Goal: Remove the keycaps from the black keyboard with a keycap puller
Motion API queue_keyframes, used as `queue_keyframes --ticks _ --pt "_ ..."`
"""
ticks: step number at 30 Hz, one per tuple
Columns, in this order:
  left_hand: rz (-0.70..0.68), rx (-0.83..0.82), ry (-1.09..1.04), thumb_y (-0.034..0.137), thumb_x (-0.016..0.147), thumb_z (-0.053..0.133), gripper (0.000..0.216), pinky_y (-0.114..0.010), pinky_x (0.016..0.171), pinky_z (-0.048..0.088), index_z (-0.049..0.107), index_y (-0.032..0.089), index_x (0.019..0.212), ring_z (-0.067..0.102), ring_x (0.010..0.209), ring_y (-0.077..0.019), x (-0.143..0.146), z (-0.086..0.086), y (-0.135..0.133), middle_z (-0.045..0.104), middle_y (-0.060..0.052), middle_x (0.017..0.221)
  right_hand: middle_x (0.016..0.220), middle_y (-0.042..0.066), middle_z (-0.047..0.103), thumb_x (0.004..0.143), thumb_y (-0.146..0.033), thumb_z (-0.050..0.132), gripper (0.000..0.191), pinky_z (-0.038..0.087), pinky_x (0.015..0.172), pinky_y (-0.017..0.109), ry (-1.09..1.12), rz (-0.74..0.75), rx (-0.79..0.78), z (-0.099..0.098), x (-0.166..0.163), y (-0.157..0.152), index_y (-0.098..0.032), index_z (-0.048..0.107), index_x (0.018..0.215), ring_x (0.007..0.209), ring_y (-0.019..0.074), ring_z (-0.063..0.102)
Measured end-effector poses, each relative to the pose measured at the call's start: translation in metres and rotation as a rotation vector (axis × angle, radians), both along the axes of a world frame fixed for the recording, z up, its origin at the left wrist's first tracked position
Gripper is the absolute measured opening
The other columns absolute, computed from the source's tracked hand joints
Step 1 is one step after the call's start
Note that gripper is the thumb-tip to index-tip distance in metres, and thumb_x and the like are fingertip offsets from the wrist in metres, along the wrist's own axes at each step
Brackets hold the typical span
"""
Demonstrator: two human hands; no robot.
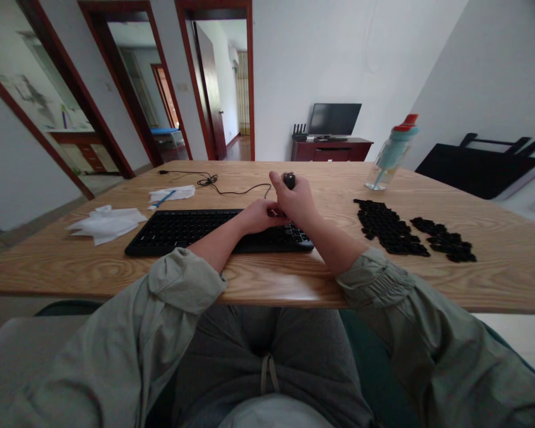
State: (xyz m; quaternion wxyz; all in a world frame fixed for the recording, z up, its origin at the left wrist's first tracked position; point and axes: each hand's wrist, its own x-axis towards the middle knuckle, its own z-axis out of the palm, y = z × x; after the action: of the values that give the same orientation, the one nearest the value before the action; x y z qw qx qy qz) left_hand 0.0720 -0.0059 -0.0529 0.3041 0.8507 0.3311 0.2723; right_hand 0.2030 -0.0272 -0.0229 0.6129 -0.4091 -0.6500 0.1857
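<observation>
A black keyboard (182, 229) with its keycaps removed lies on the wooden table (267, 279) in front of me. My left hand (259, 215) rests on the keyboard's right part, fingers curled down onto it. My right hand (294, 196) is raised just above that spot and pinches a small dark object (289, 179), seemingly a keycap or a small tool, between thumb and fingers. Two patches of loose black keycaps (390, 227) (446, 241) lie on the table to the right of my right arm.
White tissues (107, 223) and a second tissue with a blue pen-like item (172, 194) lie to the left. The keyboard's cable (214, 181) coils behind it. A clear bottle with a teal and red lid (390, 154) stands at the back right.
</observation>
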Motion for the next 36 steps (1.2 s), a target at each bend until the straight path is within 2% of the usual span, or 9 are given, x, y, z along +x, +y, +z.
queue_keyframes --ticks 3,9,18,22,26,29,36 --pt "-0.035 -0.044 -0.032 0.044 0.074 0.077 0.034 -0.029 0.068 0.044 0.077 0.014 0.088 0.056 0.067 -0.014 -0.001 -0.001 -0.001 0.068 -0.002 0.071 0.054 -0.004 0.032 0.089 -0.066 0.056 0.058 0.026 0.052 0.028 -0.033 -0.013 0.051 0.002 0.0 -0.012 -0.022 0.035 0.057 0.055 0.0105 0.034" --pt "-0.105 -0.014 -0.041 0.049 0.074 0.076 0.038 -0.028 0.07 0.044 0.078 0.013 0.087 0.056 0.068 -0.0137 -0.002 -0.001 0.0 0.067 -0.001 0.07 0.054 -0.004 0.031 0.09 -0.065 0.054 0.058 0.027 0.052 0.028 -0.005 -0.023 0.074 -0.005 0.002 -0.021 -0.022 0.034 0.057 0.054 0.0101 0.033" --pt "-0.094 -0.02 0.021 0.044 0.075 0.076 0.036 -0.026 0.064 0.043 0.078 0.013 0.092 0.056 0.064 -0.0126 -0.004 0.003 -0.003 0.067 -0.001 0.068 0.056 -0.002 0.039 0.09 -0.074 0.046 0.058 0.032 0.049 0.027 0.109 -0.043 0.028 -0.01 0.004 -0.023 -0.023 0.039 0.062 0.054 0.0115 0.041" --pt "-0.103 0.009 0.119 0.031 0.075 0.073 0.029 -0.027 0.071 0.047 0.078 0.013 0.098 0.063 0.074 -0.0154 -0.005 0.008 -0.004 0.074 -0.004 0.081 0.055 -0.002 0.037 0.087 -0.077 0.047 0.059 0.032 0.048 0.027 0.124 -0.057 -0.027 -0.009 0.007 -0.016 -0.024 0.037 0.064 0.053 0.0128 0.042" --pt "-0.103 0.059 0.156 0.017 0.073 0.066 0.03 -0.028 0.079 0.049 0.078 0.013 0.101 0.066 0.082 -0.0179 -0.005 0.007 -0.002 0.077 -0.004 0.09 0.055 -0.002 0.039 0.087 -0.076 0.05 0.058 0.033 0.048 0.027 0.111 0.002 -0.028 -0.009 0.007 -0.019 -0.024 0.038 0.063 0.053 0.0124 0.042" --pt "-0.107 0.082 0.167 0.014 0.072 0.064 0.031 -0.028 0.082 0.049 0.078 0.012 0.099 0.066 0.084 -0.0188 -0.004 0.004 -0.001 0.078 -0.005 0.093 0.056 -0.001 0.042 0.089 -0.073 0.049 0.057 0.034 0.05 0.027 0.087 0.012 -0.007 -0.011 0.005 -0.027 -0.023 0.04 0.063 0.054 0.0123 0.044" --pt "-0.152 0.094 0.166 0.011 0.072 0.064 0.03 -0.026 0.087 0.05 0.079 0.015 0.098 0.067 0.089 -0.017 -0.002 0.003 -0.001 0.078 -0.004 0.097 0.056 -0.002 0.039 0.091 -0.074 0.044 0.057 0.033 0.05 0.028 0.173 -0.108 0.038 -0.015 0.007 -0.024 -0.024 0.037 0.064 0.054 0.0125 0.042"
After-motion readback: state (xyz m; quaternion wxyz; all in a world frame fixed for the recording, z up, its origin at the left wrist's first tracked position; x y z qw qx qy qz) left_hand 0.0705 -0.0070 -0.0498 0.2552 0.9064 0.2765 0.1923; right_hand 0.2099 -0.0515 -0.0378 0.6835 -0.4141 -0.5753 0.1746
